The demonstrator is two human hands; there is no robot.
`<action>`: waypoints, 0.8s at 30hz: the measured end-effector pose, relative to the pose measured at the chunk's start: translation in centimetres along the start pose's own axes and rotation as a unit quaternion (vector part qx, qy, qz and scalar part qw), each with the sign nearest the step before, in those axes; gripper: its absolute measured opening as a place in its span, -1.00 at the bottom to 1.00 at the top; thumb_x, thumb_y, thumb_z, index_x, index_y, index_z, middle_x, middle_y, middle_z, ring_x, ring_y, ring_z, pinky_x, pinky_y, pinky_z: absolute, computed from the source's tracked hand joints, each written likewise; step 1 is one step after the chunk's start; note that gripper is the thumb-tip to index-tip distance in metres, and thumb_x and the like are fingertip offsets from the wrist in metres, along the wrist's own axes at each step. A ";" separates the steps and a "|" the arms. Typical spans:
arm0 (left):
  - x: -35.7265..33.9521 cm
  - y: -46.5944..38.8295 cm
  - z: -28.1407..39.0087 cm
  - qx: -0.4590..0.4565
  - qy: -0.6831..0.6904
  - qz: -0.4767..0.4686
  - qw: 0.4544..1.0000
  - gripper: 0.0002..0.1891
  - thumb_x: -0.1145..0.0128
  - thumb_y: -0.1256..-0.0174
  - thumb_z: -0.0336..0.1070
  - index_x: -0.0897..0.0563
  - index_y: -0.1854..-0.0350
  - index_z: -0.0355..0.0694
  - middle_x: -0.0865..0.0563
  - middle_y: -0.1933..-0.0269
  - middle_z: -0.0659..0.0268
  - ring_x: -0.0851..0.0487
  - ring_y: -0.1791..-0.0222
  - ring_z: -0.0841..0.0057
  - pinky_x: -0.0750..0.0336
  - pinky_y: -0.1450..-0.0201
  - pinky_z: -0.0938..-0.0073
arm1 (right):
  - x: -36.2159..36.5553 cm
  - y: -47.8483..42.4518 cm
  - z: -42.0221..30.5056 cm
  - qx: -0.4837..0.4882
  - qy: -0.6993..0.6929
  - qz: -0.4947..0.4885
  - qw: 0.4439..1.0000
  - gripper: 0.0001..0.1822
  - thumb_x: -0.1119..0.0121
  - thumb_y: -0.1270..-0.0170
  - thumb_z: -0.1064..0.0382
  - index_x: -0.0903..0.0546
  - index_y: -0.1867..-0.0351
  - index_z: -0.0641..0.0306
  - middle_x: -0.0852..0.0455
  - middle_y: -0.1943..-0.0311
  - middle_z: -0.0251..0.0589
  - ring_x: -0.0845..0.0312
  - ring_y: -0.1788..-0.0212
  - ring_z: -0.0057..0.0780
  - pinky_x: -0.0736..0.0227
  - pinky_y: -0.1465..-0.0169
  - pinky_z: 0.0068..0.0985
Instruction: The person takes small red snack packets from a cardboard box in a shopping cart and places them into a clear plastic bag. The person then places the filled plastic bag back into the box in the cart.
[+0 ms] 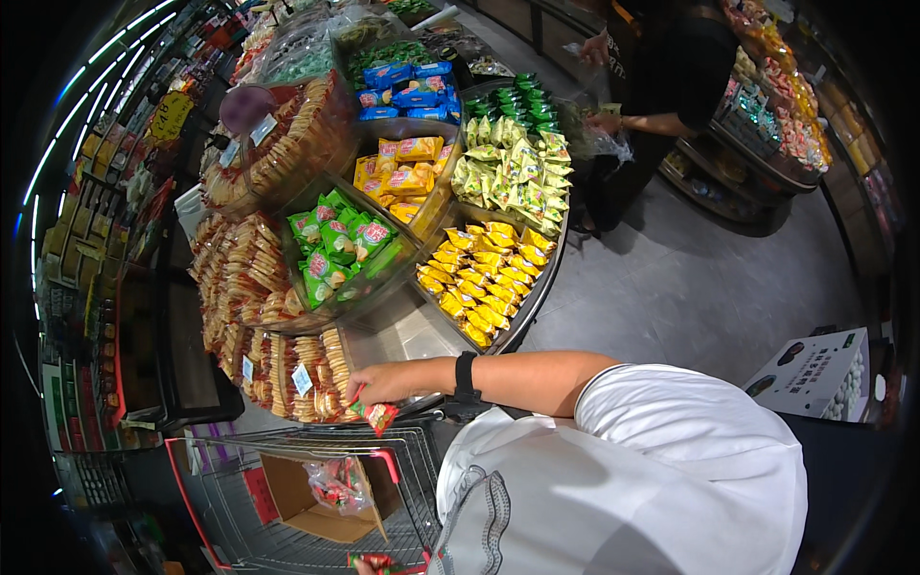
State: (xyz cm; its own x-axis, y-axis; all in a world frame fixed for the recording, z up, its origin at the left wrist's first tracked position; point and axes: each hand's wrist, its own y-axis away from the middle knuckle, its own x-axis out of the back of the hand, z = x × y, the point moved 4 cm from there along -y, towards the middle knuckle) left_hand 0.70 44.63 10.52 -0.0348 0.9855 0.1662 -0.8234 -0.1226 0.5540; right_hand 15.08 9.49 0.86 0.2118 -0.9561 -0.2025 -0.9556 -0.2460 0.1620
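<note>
My right hand (381, 383), with a black band on the wrist, holds a small red and green snack packet (378, 415) at the front edge of the snack display, beside stacked round wafers or crackers (307, 366) in clear wrap. At the bottom edge only part of my left hand (364, 566) shows, against a red and green packet (371, 558) by the cart's rim; its grip is partly hidden. Below the display is a wire shopping cart (215, 496) holding an open cardboard box (338, 527), with a clear bag of red packets (336, 486) inside.
Display bins hold yellow packets (489, 277), green packets (334, 248), pale green packets (514, 169) and blue packets (413, 93). A person in dark clothes (661, 79) stands across the display with a plastic bag (611, 147). A printed carton (812, 374) is at the right.
</note>
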 end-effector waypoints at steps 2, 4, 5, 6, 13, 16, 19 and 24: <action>-4.2 0.1 1.8 -0.036 -0.006 -0.060 0.998 -0.57 -0.09 -0.39 0.25 -0.56 0.27 -0.05 -0.58 0.34 0.44 -0.49 0.31 0.62 -0.40 0.17 0.48 | -1.2 0.3 -0.4 0.000 0.008 -0.024 1.000 -0.57 -0.08 -0.17 0.26 -0.54 -0.10 0.30 -0.64 0.17 -0.23 -0.53 0.11 -0.47 -0.44 0.05 -0.52; -7.5 -0.7 2.9 -0.065 0.018 -0.132 0.989 -0.51 -0.07 -0.37 0.30 -0.55 0.27 -0.10 -0.61 0.31 0.43 -0.52 0.25 0.63 -0.43 0.07 0.42 | -1.5 1.1 -1.2 -0.002 0.014 -0.049 0.999 -0.57 -0.07 -0.17 0.28 -0.54 -0.11 0.31 -0.61 0.06 -0.19 -0.50 0.01 -0.45 -0.40 -0.06 -0.52; -8.5 -1.9 2.7 -0.097 0.047 -0.136 0.985 -0.55 -0.02 -0.44 0.19 -0.53 0.12 -0.18 -0.62 0.26 0.40 -0.54 0.26 0.65 -0.45 0.15 0.51 | -1.4 1.2 -1.4 0.004 0.024 -0.051 0.998 -0.57 -0.06 -0.17 0.28 -0.53 -0.11 0.31 -0.61 0.06 -0.18 -0.50 0.02 -0.45 -0.41 -0.06 -0.51; -9.5 -3.5 2.1 -0.127 0.071 -0.140 0.979 -0.56 0.03 -0.50 0.08 -0.51 -0.02 -0.25 -0.64 0.21 0.37 -0.56 0.27 0.67 -0.46 0.23 0.60 | -1.2 1.3 -1.4 0.011 0.031 -0.051 0.998 -0.57 -0.06 -0.18 0.29 -0.53 -0.11 0.31 -0.61 0.06 -0.18 -0.50 0.02 -0.46 -0.41 -0.06 -0.51; -20.3 -5.7 6.6 -0.158 0.072 -0.231 0.957 -0.58 0.01 -0.54 -0.02 -0.47 -0.22 -0.23 -0.65 0.15 0.34 -0.63 0.29 0.63 -0.53 0.27 0.65 | 0.7 3.1 -2.2 0.041 0.019 -0.016 0.999 -0.64 -0.02 -0.30 0.23 -0.52 -0.06 0.36 -0.64 0.05 -0.16 -0.52 -0.01 -0.45 -0.41 -0.13 -0.49; -24.0 -6.1 7.2 -0.153 0.045 -0.290 0.944 -0.63 -0.04 -0.52 -0.11 -0.47 -0.20 -0.23 -0.66 0.17 0.36 -0.62 0.34 0.64 -0.51 0.31 0.66 | 2.2 3.5 -2.3 0.098 -0.029 0.029 0.994 -0.56 0.11 -0.52 -0.04 -0.50 -0.02 0.33 -0.67 0.07 -0.17 -0.54 -0.03 -0.44 -0.39 -0.16 -0.47; -27.0 -6.2 7.5 -0.145 -0.026 -0.327 0.933 -0.73 -0.08 -0.48 -0.25 -0.51 -0.11 -0.24 -0.66 0.19 0.36 -0.61 0.34 0.65 -0.51 0.28 0.64 | 4.5 5.5 -2.6 0.090 -0.020 0.094 0.991 -0.43 0.19 -0.54 -0.22 -0.44 -0.10 0.32 -0.69 0.06 -0.16 -0.54 -0.07 -0.44 -0.37 -0.20 -0.47; -31.2 -5.9 6.9 -0.150 -0.085 -0.363 0.916 -0.74 -0.12 -0.45 -0.28 -0.53 -0.09 -0.25 -0.67 0.18 0.37 -0.61 0.30 0.65 -0.51 0.24 0.63 | 7.4 7.4 -2.4 0.093 -0.016 0.177 0.980 -0.23 0.37 -0.48 -0.42 -0.33 -0.24 0.29 -0.47 -0.15 -0.10 -0.37 -0.22 -0.45 -0.30 -0.25 -0.50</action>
State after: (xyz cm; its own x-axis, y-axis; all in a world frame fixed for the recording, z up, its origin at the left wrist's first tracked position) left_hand 10.58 13.83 7.72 0.6509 0.7589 -0.0189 -0.7141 0.6206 0.3240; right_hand 10.04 0.20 2.87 -0.1426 -0.9703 -0.1957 -0.9896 0.1356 0.0485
